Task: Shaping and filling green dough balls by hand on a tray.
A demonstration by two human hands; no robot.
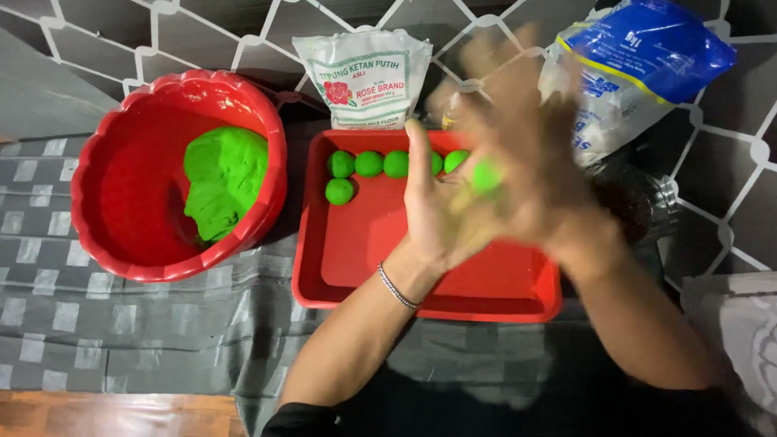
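Bright green dough lump (pixel 224 180) in a glossy red scalloped plastic bowl (pixel 121 235), bright green dough balls (pixel 369 164) on a red rectangular plastic tray (pixel 356 267), grey checked cloth (pixel 121 324), white flour bag with green print and red flower (pixel 364 81), blue-and-white plastic bag (pixel 639 65).

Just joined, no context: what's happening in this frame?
A person is rolling a green dough ball between the left hand and the motion-blurred right hand, above a red tray. Six finished balls sit at the tray's far edge. A big dough lump lies in the red bowl.
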